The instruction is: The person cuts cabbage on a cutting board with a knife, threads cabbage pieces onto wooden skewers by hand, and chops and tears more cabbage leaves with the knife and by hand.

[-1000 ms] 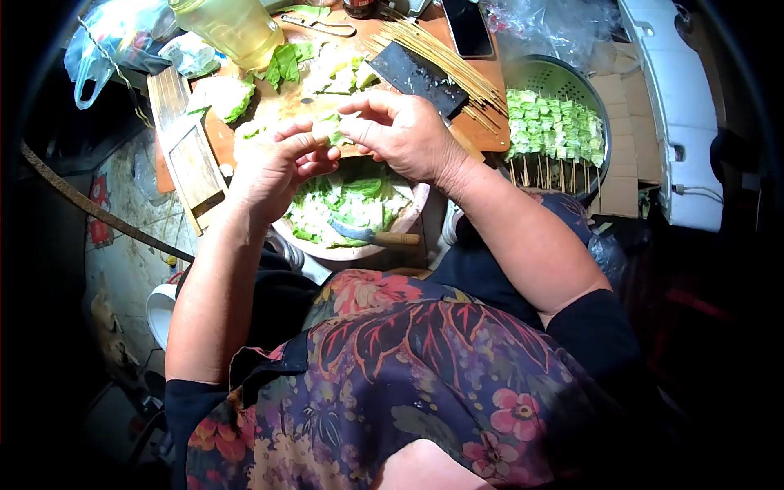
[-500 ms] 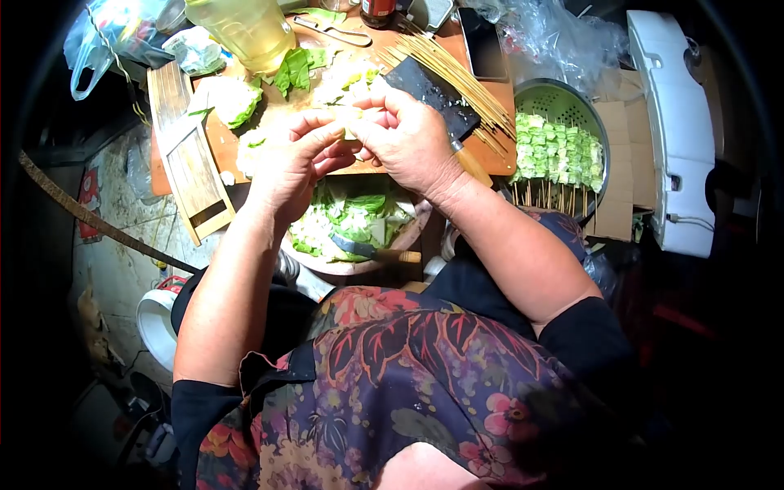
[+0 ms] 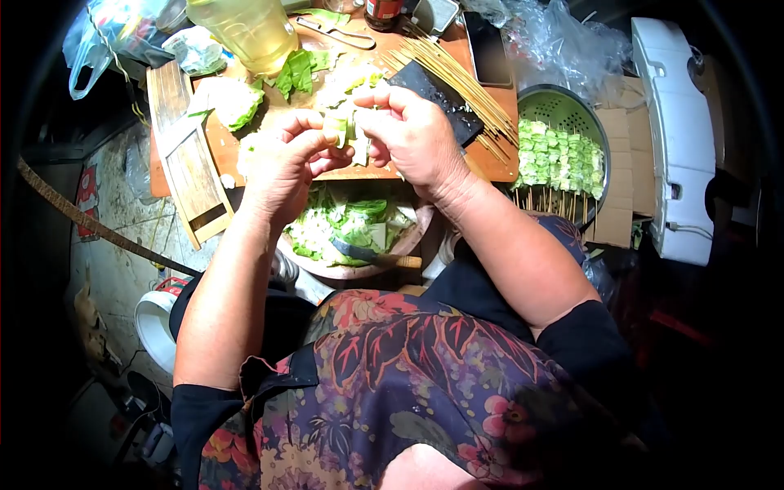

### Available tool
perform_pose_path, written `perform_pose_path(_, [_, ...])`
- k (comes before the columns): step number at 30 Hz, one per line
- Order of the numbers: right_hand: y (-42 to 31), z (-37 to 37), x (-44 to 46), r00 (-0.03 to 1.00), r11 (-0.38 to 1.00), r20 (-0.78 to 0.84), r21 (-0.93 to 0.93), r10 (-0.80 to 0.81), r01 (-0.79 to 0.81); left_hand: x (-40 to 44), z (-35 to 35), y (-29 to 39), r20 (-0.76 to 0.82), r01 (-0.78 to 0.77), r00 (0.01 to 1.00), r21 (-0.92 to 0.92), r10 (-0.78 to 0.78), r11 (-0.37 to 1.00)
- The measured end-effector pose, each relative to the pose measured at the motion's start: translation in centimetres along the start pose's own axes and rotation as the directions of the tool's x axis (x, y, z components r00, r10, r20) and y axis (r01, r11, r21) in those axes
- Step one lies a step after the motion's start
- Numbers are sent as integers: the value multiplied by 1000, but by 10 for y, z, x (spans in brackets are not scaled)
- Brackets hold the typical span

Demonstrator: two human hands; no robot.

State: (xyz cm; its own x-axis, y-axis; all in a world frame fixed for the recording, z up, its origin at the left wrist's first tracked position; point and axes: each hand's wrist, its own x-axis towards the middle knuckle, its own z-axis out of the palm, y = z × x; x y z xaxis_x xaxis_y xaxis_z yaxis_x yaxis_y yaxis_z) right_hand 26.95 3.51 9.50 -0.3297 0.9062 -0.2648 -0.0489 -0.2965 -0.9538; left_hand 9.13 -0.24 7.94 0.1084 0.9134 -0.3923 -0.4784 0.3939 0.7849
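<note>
Between my hands, above the front edge of the wooden board, are pale green leaf pieces (image 3: 346,131). My left hand (image 3: 292,159) is closed with thumb and fingers pinching their left side. My right hand (image 3: 408,139) pinches at their right side, its fingers curled. Whether a skewer runs through the pieces cannot be made out. Just below, a round bowl (image 3: 423,233) holds cut leaves, and a knife with a wooden handle (image 3: 398,260) lies across it. Thin wooden sticks (image 3: 457,75) and a dark block (image 3: 435,100) lie beyond my right hand.
On the right, a green colander (image 3: 549,102) holds several leaf skewers (image 3: 559,157). A wooden slicer (image 3: 189,155) leans at the left, beside a leafy head (image 3: 234,102). A yellowish container (image 3: 249,33), a bottle (image 3: 382,11) and a phone (image 3: 487,49) stand or lie farther back.
The whole view has shifted, so the board and colander appear lower than a second ago. My fingers have moved slightly apart, and more of the leaf pieces shows between them.
</note>
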Motion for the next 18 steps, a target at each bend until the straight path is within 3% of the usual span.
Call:
perform_pose_path(3, [-1, 0, 1, 992, 992, 8, -35, 124, -124, -1, 3, 0, 38, 18, 999, -5, -18, 1000])
perform_pose_path(8, [7, -3, 3, 996, 992, 36, -102, 80, -76, -2, 1, 0, 33, 41, 999, -40, -40, 998])
perform_pose_path(10, [16, -3, 5, 983, 931, -4, -321, -186, 175, -3, 4, 3, 19, 55, 998, 32, -55, 998])
perform_pose_path(14, [13, -2, 1, 944, 847, -2, -442, -330, 295, -2, 1, 2, 37, 30, 999, 70, -33, 997])
perform_pose_path(18, [12, -1, 0, 895, 767, 0, -516, -445, 381, -5, 8, 4, -42, -18, 999, 110, 23, 994])
